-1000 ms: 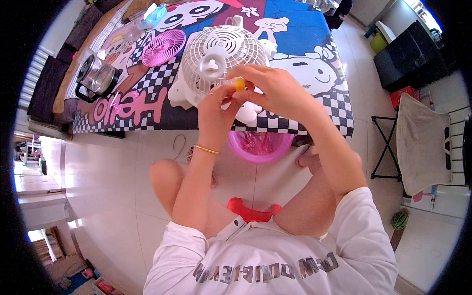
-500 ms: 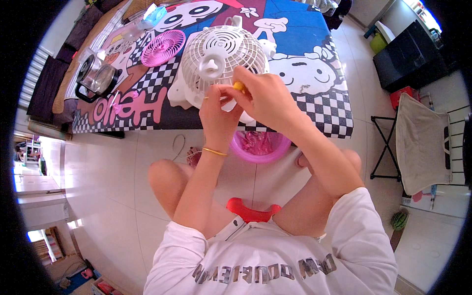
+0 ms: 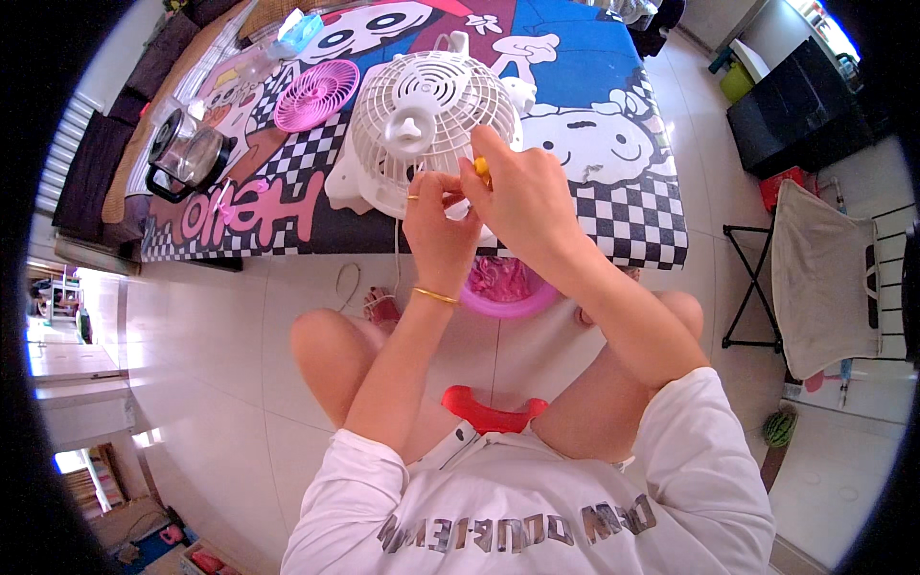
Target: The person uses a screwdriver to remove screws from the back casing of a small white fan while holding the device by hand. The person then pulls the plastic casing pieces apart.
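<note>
A white fan [image 3: 398, 81] with a round slatted cage lies on the table, its white knob [image 3: 408, 132] facing up. At the cage's near right edge, my right hand [image 3: 525, 196] is closed around a tool with a yellow handle [image 3: 481, 171]; the rest of that tool is hidden by my fingers. Just left of it and lower, my left hand [image 3: 444, 230] is pinched by the fan's rim. What its fingertips hold, if anything, is hidden. A pink slatted round grille [image 3: 317, 95] rests left of the fan.
The table [image 3: 632, 225] has a patterned cloth. A glass pot [image 3: 195, 158] with a black handle and a blue tissue pack [image 3: 300, 34] stand at its left. Below the front edge is a pink basin [image 3: 513, 309]. A folding frame seat [image 3: 824, 278] stands at right.
Both hands have shifted slightly to the right along the fan's near edge, the left also a little nearer to me. The yellow handle moved with my right hand.
</note>
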A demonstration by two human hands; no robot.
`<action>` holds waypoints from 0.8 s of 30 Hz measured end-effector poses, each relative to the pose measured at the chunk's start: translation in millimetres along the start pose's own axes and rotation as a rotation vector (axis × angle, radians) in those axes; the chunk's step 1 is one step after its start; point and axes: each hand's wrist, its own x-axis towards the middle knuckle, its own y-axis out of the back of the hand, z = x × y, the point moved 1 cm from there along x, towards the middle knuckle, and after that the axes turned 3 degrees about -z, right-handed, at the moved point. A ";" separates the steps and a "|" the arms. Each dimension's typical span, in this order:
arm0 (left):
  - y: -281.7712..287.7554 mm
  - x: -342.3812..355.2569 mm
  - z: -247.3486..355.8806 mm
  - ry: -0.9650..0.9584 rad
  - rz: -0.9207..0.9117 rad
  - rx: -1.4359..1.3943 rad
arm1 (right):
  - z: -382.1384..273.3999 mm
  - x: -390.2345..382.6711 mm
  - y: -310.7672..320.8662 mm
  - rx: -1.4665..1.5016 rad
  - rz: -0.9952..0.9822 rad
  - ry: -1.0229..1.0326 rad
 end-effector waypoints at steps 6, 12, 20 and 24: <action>1.6 2.2 -7.5 -0.007 -0.021 -0.038 | 2.7 2.2 0.7 -0.017 -0.043 0.002; 8.6 8.1 -5.0 -0.008 -0.134 -0.061 | 7.7 6.1 11.0 -0.143 -0.175 0.138; 15.4 10.0 -10.8 0.009 -0.248 -0.150 | -1.9 20.4 41.1 -0.346 -0.290 0.581; 16.1 10.8 -12.8 -0.007 -0.306 -0.155 | -8.3 24.5 47.8 -0.398 -0.428 0.612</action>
